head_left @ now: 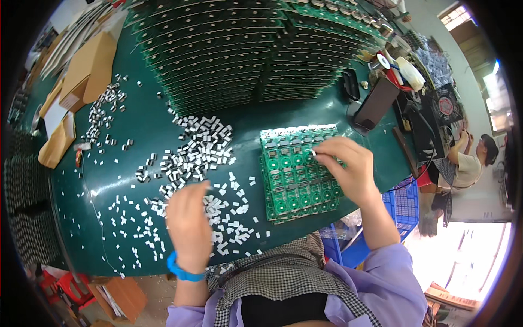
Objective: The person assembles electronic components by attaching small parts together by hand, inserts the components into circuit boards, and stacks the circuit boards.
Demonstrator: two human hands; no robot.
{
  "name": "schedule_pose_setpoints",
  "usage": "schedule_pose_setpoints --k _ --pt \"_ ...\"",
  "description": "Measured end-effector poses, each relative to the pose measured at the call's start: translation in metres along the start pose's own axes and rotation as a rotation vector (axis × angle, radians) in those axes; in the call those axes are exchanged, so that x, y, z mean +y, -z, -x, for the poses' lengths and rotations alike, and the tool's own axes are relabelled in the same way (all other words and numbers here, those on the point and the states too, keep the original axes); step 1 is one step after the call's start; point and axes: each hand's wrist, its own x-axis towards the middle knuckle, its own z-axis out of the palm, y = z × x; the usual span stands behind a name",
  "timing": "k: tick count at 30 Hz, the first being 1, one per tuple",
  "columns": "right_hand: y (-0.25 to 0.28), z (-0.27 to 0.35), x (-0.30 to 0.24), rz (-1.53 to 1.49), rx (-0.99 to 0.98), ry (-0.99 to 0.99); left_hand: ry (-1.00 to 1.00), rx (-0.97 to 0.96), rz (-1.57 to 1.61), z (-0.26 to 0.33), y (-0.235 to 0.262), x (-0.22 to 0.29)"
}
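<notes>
Left hand [189, 220] curled above loose white components [204, 146], its grip unclear | stacked green circuit-board panels [295, 188] lie on the desk [246, 141] beneath the right hand [351, 162] | its fingertips pinch a small white piece [314, 153]; a light, square hold should spare mounted parts [297, 150].

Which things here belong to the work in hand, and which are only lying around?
In the work, it seems:
green boards, at the right hand
white pieces, near the left hand

Only lying around, probably:
box
phone
blue crate
</notes>
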Motion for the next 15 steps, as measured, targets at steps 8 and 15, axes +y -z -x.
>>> schedule_pose_setpoints --k 8,15 --pt "0.003 -0.014 0.015 0.235 -0.207 0.182 0.148 -0.131 -0.167 0.000 -0.001 -0.021" --pt "0.000 -0.012 0.015 0.263 -0.198 0.204 0.214 -0.086 -0.163 0.003 0.001 -0.027"
